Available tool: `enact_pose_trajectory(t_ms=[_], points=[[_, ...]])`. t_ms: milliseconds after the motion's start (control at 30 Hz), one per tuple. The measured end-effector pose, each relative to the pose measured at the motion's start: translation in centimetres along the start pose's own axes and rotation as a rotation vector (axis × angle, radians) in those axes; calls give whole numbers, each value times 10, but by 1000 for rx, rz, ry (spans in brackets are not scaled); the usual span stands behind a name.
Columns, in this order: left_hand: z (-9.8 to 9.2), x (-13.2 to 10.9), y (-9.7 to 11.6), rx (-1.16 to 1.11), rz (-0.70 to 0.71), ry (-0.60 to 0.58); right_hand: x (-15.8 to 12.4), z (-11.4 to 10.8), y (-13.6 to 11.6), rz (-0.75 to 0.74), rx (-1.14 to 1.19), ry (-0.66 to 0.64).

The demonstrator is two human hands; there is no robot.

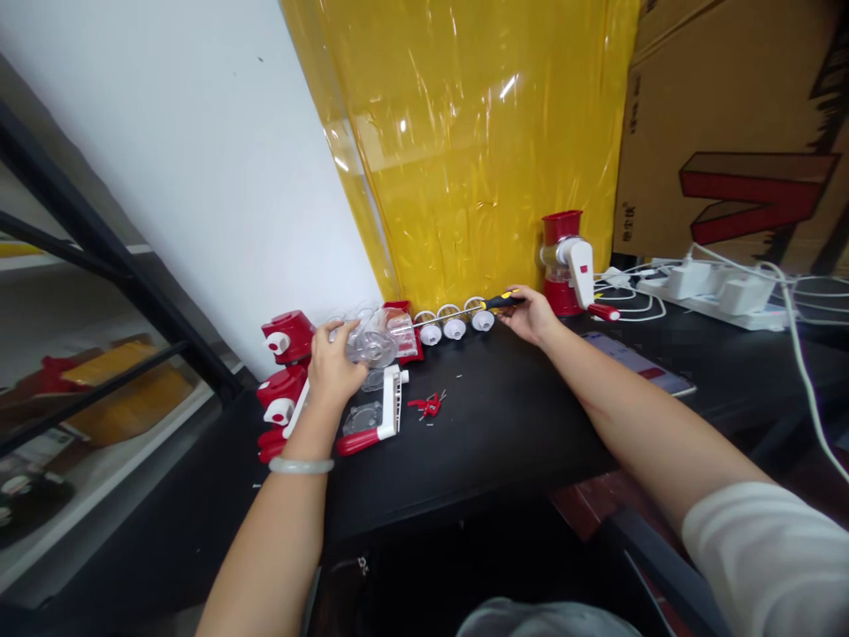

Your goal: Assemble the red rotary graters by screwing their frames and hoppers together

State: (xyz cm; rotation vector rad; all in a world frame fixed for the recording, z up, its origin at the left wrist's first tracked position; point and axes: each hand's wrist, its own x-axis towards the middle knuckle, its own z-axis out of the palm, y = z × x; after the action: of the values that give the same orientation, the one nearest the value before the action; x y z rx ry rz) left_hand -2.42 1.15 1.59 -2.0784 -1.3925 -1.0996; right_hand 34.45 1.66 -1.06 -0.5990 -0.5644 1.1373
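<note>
My left hand (335,361) is closed around a clear plastic housing (377,348) at the back left of the black table. My right hand (529,316) grips the black-and-yellow handle of a screwdriver (499,302); its long shaft points left, the tip near the clear parts. Several white-capped round parts (455,329) stand in a row under the shaft. In front of my left hand lies a white crank with a red handle (362,441). A little heap of small red pieces and screws (431,405) rests on the table to its right.
Red bases with white knobs (286,336) are stacked at the left by the wall. An assembled red-and-white hand-crank grater (565,265) stands at the back right. Beyond my right forearm are a phone-like tablet (637,363) and a power strip (722,296) with loose white cables.
</note>
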Motion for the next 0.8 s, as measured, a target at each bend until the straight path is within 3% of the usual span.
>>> enact_pose_trajectory(t_ms=[133,267,367,800], points=[[0,0,1,11,-1,-8,3,0,2,15,-172,83],[-1,0,2,15,0,-3,9,-5,10,-100,-485,132],[-1,0,3,26,13,-16,10,-8,12,-140,-451,125],[-2,0,8,24,32,-45,9,-8,10,-58,-414,216]])
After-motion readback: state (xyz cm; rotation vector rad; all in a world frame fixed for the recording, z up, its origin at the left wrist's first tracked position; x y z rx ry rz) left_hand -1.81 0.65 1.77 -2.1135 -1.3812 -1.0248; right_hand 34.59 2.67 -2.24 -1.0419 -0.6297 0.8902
